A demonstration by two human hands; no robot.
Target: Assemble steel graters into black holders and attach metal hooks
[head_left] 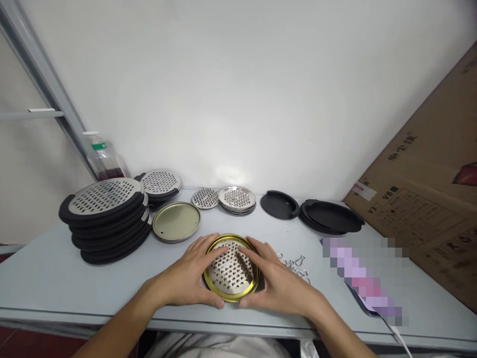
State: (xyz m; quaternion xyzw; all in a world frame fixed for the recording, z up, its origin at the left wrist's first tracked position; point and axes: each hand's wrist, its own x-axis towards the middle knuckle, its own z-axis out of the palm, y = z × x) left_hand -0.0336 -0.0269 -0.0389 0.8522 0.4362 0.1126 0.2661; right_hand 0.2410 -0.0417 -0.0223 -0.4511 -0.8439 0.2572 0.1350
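- Two bare hands rest on one round steel grater plate (229,273), punched with rows of raised holes. It lies flat inside a gold-coloured metal rim (233,299) near the front edge of a pale grey table (44,283).
- The left hand (186,273) cups the plate's left side, its fingers (212,250) slightly spread and curving over the rim onto the holes.
- The right hand (279,283) cups the right side the same way, fingers (257,252) slightly spread; neither hand pinches.
- Loose wire clips (296,266) lie just beside the right hand.
- Further back on the left are a tall stack of black-edged graters (106,201), one more black-edged grater (161,182) and a stack of gold-rimmed lids (176,221).
- Along the back are a small perforated disc (204,198), a stack of steel discs (237,198) and black plastic rings (331,216).
- On the right, a pixelated patch (365,278) hides an object on the table.
- A cardboard box (421,174) leans against the white wall (238,89).
- A plastic bottle (102,159) with dark red liquid stands at the back left.
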